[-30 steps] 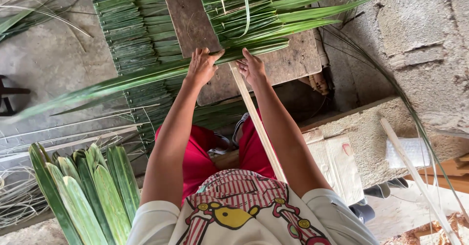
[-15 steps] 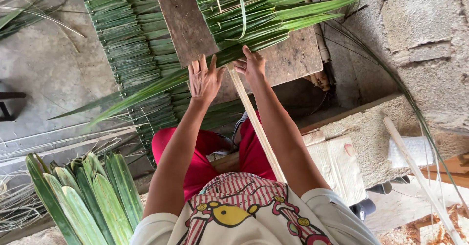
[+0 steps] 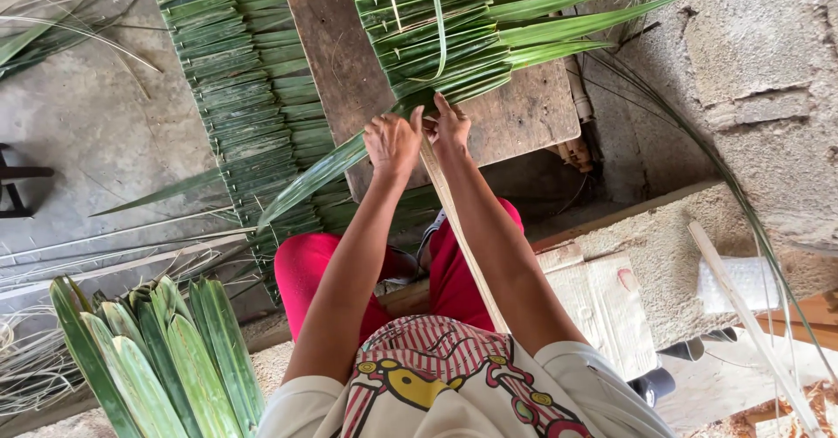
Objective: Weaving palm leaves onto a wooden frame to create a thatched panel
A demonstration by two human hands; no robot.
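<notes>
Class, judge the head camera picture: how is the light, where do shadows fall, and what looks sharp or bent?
Head view: soft, even daylight with no glare; dark shadow lies under the wooden board; the left hand, right hand and palm leaf are sharp; the wide lens bends the edges, and the leaf bundle looks slightly stretched.

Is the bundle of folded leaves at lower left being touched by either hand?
No: both the left hand and right hand are up at the board, far from the bundle.
</notes>
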